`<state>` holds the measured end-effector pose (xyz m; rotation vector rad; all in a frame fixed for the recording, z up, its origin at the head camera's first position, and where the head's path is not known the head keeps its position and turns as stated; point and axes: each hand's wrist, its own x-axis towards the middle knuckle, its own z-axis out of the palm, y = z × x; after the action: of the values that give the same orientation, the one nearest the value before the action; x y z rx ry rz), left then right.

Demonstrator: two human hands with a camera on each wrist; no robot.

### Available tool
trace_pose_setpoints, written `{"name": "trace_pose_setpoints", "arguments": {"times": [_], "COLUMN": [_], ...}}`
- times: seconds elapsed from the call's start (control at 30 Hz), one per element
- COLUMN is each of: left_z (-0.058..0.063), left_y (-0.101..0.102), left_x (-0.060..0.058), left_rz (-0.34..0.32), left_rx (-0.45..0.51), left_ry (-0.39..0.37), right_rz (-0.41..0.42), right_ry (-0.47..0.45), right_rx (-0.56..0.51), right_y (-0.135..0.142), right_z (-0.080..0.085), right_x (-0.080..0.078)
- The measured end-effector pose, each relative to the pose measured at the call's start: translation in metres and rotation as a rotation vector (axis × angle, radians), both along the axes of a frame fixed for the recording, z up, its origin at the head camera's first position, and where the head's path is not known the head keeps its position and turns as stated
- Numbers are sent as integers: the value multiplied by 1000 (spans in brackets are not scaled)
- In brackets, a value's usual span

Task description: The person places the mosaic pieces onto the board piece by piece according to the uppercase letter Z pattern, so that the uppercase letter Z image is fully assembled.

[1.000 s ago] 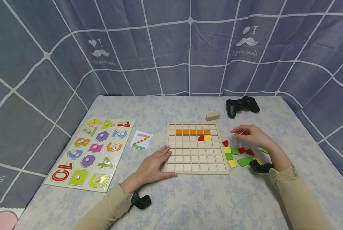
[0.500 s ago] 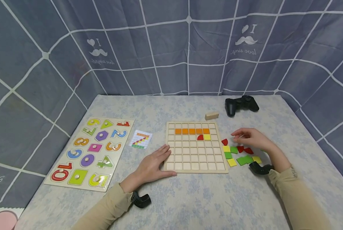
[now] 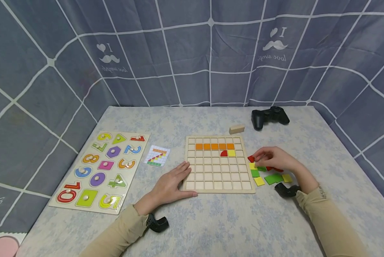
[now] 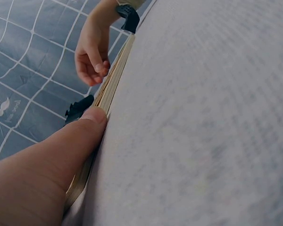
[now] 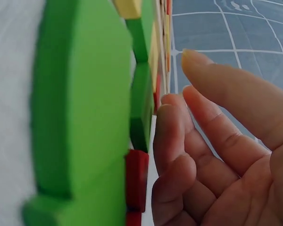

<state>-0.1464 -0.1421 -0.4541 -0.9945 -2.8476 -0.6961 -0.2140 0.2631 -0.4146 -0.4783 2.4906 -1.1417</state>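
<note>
The left hand lies flat with straight fingers against the near left edge of the grid board, steadying it. The right hand hovers with curled fingers over the loose tiles right of the board, fingertips at a red tile (whether it is already pinched, the views cannot tell). The step seems to be picking a piece; next the piece must be lifted and carried left to a free cell.

Two boards; five orange tiles; one gamepad.
</note>
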Motion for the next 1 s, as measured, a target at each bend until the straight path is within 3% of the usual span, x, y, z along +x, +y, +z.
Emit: {"name": "trace_pose_setpoints", "arguments": {"times": [0.13,1.0], "left_z": [1,0], "left_y": [0,0], "left_x": [0,0], "left_rz": [2,4], "left_rx": [2,3], "left_ry": [2,-5], "right_rz": [-5,-16], "right_ry": [-37,-32], "right_rx": [-6,38], "right_y": [-3,-11], "right_z": [-1,-1], "right_x": [0,4]}}
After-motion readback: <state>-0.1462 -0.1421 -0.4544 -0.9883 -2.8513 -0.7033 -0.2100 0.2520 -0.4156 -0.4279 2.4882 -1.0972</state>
